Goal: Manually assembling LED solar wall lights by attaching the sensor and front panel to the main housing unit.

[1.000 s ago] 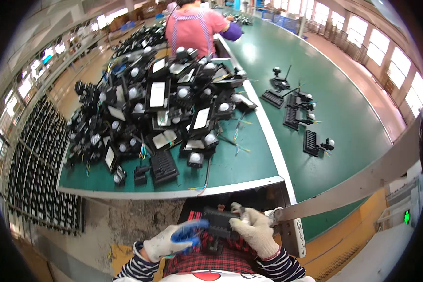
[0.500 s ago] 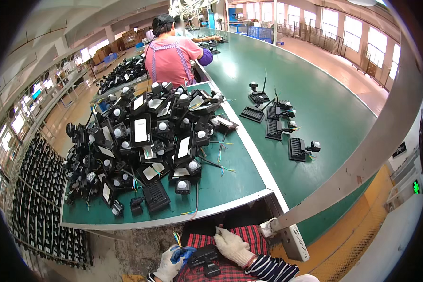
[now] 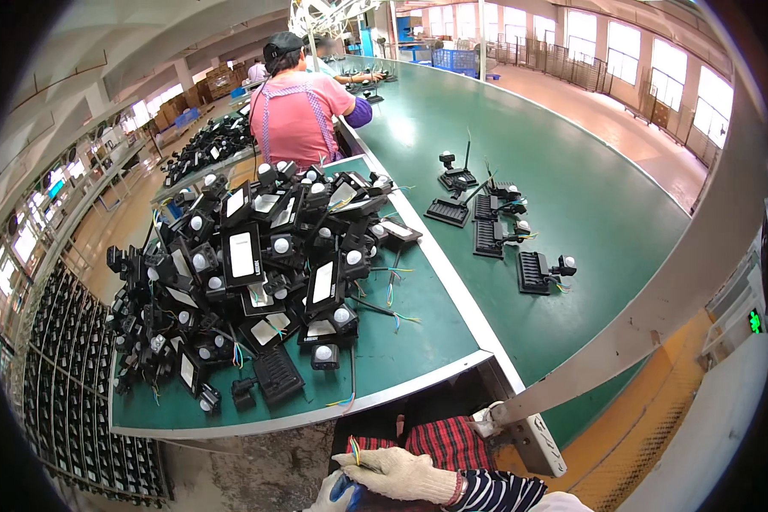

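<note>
Both my hands are in white knitted gloves, close together over my lap at the lower edge. My right hand (image 3: 397,475) is closed, its fingertips at the cable end where coloured wires (image 3: 354,449) stick up. Just below, my left hand (image 3: 331,495), with blue at its fingers, is closed round the same cable; the lower edge cuts it off. The black floodlight that belongs to the cable is hidden behind my right hand and sleeve. Red-and-black checked cloth (image 3: 452,441) covers my lap.
A heap of black sensor floodlights (image 3: 246,256) covers much of the green side table (image 3: 431,316). Several more floodlights (image 3: 534,271) lie on the long green belt (image 3: 606,213). A metal post (image 3: 606,363) rises at right. Ahead sits a co-worker in pink (image 3: 299,119). Racks (image 3: 68,392) stand left.
My right hand has moved left from beside the floodlight to the wire end by my left hand. My left hand is lower, and the floodlight has gone out of sight. The view has shifted slightly.
</note>
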`<state>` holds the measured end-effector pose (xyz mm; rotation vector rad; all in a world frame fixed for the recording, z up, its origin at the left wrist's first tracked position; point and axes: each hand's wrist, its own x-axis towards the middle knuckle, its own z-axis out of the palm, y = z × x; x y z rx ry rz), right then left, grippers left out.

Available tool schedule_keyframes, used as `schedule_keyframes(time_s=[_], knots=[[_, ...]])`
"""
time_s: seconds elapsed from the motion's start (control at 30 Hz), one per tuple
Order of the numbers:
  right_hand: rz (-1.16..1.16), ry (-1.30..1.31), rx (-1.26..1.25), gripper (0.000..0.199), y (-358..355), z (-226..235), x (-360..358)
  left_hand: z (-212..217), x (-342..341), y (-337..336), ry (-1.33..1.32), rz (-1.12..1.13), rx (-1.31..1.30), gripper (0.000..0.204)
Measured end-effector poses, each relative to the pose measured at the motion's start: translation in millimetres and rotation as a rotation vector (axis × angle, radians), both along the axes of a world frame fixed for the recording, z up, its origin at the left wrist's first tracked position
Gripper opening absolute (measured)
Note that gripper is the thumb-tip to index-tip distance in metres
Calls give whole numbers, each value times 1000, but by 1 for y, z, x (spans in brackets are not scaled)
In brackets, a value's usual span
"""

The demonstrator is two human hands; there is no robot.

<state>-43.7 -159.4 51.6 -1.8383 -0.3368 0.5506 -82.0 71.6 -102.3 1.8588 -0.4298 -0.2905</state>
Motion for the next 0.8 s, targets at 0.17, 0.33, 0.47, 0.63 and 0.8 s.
schedule_keyframes(time_s=[0.17, 0.33, 0.47, 0.63, 0.8], knots=[[30, 396, 96, 45, 0, 20, 4, -15, -2, 2, 197, 127, -149, 32], [-131, 571, 324, 44, 1, 10, -10, -6, -3, -2, 74, 135, -80, 29], [-189, 351, 261, 28, 5, 11, -23, 6, 5, -4, -31, 133, -17, 27], [-187, 319, 173, 26, 1, 24, -27, 24, 6, -7, -135, 136, 70, 25], [-187, 194, 161, 37, 2, 21, -22, 45, -9, -9, -182, 133, 166, 25]])
